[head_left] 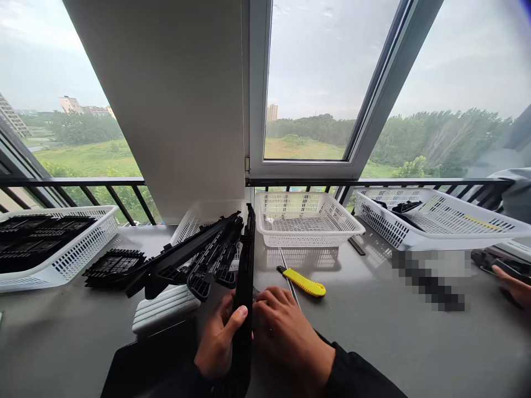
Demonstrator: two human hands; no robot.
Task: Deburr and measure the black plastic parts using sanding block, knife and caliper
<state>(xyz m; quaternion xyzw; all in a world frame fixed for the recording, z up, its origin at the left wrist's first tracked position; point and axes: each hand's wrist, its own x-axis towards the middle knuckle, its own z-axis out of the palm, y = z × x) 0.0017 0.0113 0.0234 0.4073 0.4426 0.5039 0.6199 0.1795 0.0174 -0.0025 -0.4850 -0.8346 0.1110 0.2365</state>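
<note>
My left hand [218,342] and my right hand [286,334] both grip a black plastic tray [245,265] held on edge, its thin side toward me and its far end reaching the window. My left thumb lies across the tray's near edge. Just left of it, more black trays [194,260] lean fanned out against a white basket [194,218]. A yellow utility knife [305,282] lies on the grey table [373,342] just beyond my right hand, next to a thin metal rod [286,271].
An empty white basket [307,218] stands at the window. A white basket [62,260] full of black trays sits far left, a flat black tray [114,262] beside it. Another white basket [435,221] stands at right, where another person's hand [514,284] rests. A white ribbed piece [166,309] lies near my left hand.
</note>
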